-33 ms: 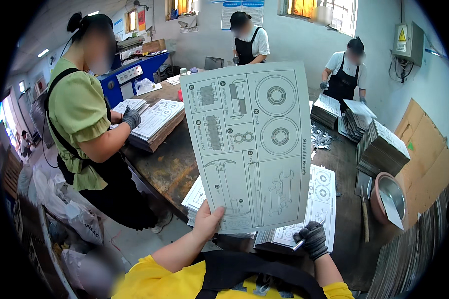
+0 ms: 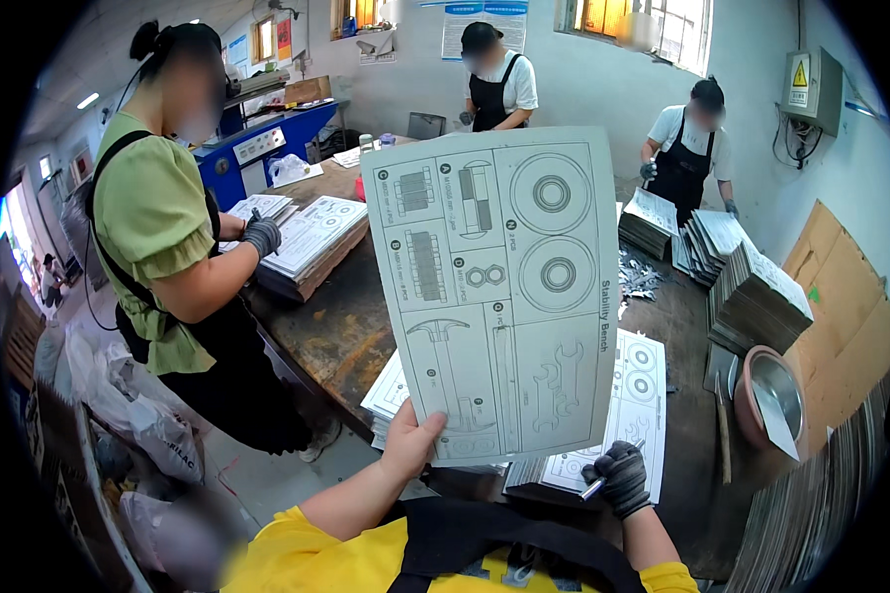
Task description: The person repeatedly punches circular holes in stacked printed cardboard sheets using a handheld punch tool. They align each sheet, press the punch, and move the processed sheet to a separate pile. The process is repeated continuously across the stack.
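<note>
Your bare left hand pinches the grey die-cut cardboard sheet upright by its bottom corner over the worktop's near edge; gloved right hand's fingers wrap a small metal tool.

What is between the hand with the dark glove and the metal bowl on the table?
In the head view, between the gloved right hand and the metal bowl lies part of a printed sheet stack, then dark bare table.
</note>
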The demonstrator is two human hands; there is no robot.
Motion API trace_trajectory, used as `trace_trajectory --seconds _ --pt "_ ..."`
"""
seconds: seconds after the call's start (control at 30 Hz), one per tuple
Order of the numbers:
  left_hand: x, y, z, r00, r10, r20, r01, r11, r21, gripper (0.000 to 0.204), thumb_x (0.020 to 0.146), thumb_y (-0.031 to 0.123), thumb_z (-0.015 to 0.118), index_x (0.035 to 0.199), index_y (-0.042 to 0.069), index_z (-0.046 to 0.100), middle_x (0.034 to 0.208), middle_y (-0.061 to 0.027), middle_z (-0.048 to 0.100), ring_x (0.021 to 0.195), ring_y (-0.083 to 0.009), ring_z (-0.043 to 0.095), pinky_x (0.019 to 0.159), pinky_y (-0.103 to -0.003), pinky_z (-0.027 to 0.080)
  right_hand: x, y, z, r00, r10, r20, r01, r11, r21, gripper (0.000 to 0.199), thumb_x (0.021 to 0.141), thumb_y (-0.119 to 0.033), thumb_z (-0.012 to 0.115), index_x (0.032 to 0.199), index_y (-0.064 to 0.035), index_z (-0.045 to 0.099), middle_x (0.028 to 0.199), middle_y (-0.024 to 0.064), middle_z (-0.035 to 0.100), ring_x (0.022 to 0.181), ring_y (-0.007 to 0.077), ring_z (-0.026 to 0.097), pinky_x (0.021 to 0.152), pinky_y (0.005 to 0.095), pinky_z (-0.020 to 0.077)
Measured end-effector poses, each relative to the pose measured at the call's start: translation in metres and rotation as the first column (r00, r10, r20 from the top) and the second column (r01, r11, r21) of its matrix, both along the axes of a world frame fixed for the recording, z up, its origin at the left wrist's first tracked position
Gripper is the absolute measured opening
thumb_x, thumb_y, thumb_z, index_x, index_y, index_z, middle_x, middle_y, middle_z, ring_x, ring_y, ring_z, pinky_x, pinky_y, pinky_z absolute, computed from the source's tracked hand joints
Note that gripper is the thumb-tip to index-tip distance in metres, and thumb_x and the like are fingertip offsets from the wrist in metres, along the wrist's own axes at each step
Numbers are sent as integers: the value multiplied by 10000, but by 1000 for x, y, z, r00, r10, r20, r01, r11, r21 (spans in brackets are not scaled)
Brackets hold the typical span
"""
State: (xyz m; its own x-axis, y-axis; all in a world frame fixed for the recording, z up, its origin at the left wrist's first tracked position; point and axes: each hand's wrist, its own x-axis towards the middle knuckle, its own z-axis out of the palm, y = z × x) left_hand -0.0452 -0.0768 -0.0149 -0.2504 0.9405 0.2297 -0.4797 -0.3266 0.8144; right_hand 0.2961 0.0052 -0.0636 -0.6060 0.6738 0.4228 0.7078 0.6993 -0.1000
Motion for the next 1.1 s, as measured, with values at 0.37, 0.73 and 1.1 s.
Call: trace_trajectory --seconds 0.37,0.73,1.1 --pt "-4 0 -10 1000 -26 7 26 999 23 368 883 61 486 1231 -4 383 1192 -96 501 1074 -179 497 921 -335 395 -4 1 5 999 -11 52 12 1000 -14 227 609 -287 682 548 -117 546 541 72 505 646 283 516 638 412 432" --pt "-6 17 -15 975 101 200 -66 983 -173 340 892 41 458 1220 -7 380 1174 -107 512 1056 -187 509 915 -337 406 -4 0 5 1000 -6 3 5 998 68 232 554 -254 702 541 -123 511 581 93 512 641 308 527 657 434 446" --pt "-3 35 -15 977 20 211 29 973 -228 318 910 55 424 1216 -22 384 1172 -120 513 1054 -204 514 908 -344 414 -9 3 11 994 54 -92 -46 995 93 247 477 -132 697 517 -109 454 549 79 392 543 283 453 476 401 372"
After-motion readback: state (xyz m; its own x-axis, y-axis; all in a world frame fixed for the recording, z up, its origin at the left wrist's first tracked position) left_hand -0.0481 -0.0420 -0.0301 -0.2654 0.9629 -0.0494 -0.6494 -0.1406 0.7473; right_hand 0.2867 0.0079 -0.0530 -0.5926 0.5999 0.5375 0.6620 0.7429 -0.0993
